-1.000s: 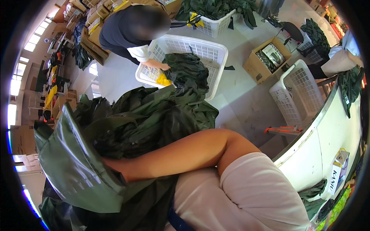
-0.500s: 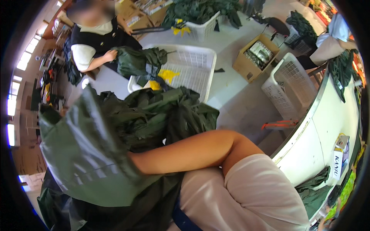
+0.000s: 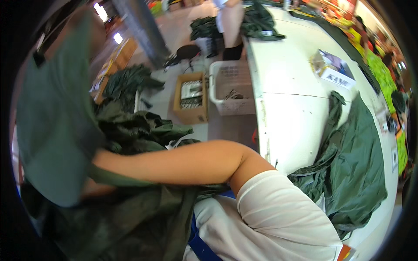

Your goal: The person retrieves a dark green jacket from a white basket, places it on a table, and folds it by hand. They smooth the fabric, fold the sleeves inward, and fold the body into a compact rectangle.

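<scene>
The head view looks down across a long white bench (image 3: 296,113) that curves up the right side, its smooth top bare in the middle, seemingly kept open as a laying-out surface. On the left, a large dark green garment of thin, slick, crinkled fabric (image 3: 56,130) is held up close to the camera, and more of the same material bunches below it over the person's lap. The person's right forearm (image 3: 174,163) reaches across the body from a white short sleeve (image 3: 278,217) and disappears under the raised cloth, so the right hand is hidden and its grip cannot be told; the cloth's lift suggests it is being held from beneath. The left hand is not visible at all.

A second dark green garment (image 3: 357,161) lies spread on the bench at the right, one edge spilling over the near rim, rumpled rather than folded. Behind the raised cloth another heap of green fabric (image 3: 130,122) sits on the floor.

Beside the bench stands a white slotted plastic basket (image 3: 230,87), nearly empty, and next to it an open brown cardboard box (image 3: 191,98) holding flat printed packs. A small printed carton (image 3: 333,69) rests farther along the bench top.
</scene>
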Tool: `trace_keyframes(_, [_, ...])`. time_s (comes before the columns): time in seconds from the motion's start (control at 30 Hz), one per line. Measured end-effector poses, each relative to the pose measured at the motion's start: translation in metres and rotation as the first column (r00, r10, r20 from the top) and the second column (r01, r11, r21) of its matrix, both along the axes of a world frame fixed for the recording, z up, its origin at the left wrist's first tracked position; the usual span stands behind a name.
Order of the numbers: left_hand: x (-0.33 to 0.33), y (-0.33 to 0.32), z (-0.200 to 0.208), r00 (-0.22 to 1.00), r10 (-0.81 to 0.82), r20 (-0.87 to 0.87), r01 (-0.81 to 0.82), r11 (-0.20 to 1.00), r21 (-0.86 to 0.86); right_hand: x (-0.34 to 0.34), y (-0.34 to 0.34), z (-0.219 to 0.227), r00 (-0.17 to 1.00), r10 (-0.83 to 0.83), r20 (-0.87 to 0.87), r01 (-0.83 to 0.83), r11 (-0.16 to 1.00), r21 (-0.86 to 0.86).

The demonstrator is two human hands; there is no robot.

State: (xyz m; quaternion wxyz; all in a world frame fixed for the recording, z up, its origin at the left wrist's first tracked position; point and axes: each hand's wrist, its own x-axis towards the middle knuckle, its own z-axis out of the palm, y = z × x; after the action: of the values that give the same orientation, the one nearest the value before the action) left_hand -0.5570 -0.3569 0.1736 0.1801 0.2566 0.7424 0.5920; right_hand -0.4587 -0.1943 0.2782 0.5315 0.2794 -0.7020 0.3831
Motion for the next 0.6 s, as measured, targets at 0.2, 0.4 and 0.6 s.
trace_keyframes(0.2, [0.088, 0.189, 0.029, 0.889, -0.455, -0.057, 0.459, 0.882, 0.111, 0.143, 0.176, 0.106, 0.843, -0.483, 0.237, 0.369, 0.84, 0.399])
trace_keyframes(0.4, [0.219, 0.333, 0.047, 0.648, -0.751, -0.129, 0.761, 0.629, 0.16, 0.383, 0.313, 0.132, 0.177, -0.924, 0.339, 0.862, 0.312, 0.399])
trace_keyframes(0.6, [0.396, 0.455, -0.02, 0.339, -0.936, -0.095, 0.93, 0.317, 0.187, 0.619, 0.373, 0.061, -0.656, -0.56, 0.505, 0.742, -0.355, 0.569])
